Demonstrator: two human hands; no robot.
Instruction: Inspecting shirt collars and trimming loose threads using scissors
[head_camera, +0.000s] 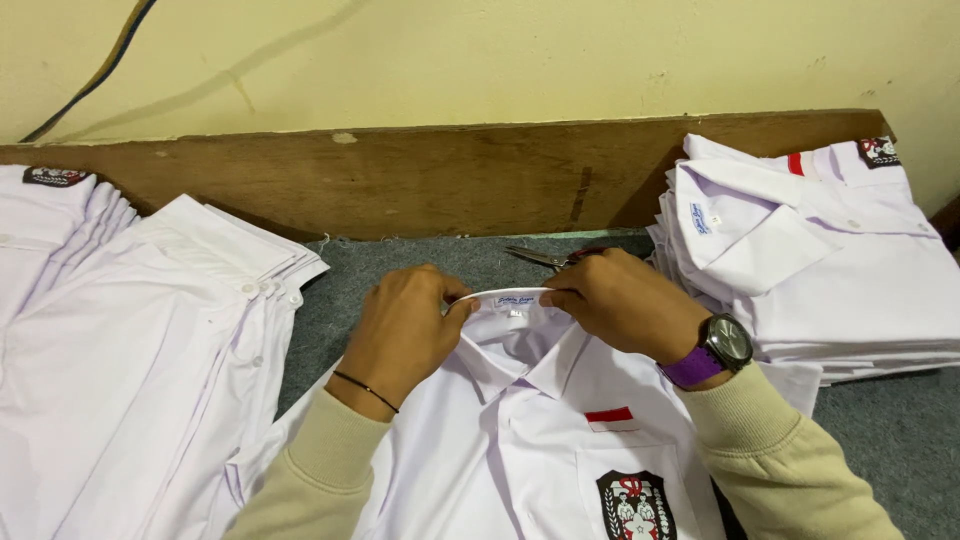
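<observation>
Head view: shirt collar (515, 297) pinched between both hands' fingers (455, 303).

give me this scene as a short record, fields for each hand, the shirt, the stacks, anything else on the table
left hand: pinching the left side of the collar, black band on the wrist
right hand: gripping the right side of the collar, wristwatch with purple strap
shirt: white, front up, buttoned, red and white strip above a pocket with a dark crest
left stack: white shirts, laid flat, overlapping
right stack: folded white shirts, neatly piled
scissors: on the grey surface behind the hands
backing: wooden board against a yellow wall
</observation>
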